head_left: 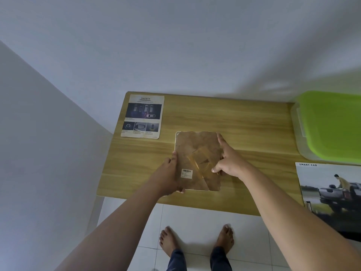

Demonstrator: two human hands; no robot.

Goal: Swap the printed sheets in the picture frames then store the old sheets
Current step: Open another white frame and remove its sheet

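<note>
Frame lies face down on the table, brown backing up. Left hand clamps its left edge; right hand rests fingers spread on the backing (stand folded flat). Probably light, stiff, maybe glazed: grip edges.

Both bare forearms reach forward from the bottom corners and draw in toward the middle, elbows wide and low. The left hand is turned thumb-up, fingers curled round an edge in a pinch — thumb on top, the other fingers hidden beneath. The right hand sits a little further out, palm down and wrist slightly raised; its index finger stretches straight ahead while the thumb and the remaining fingers bend inward, tips pressing down. The hands stay apart. Below — two bare feet, toes forward, in dark trouser cuffs.
</note>
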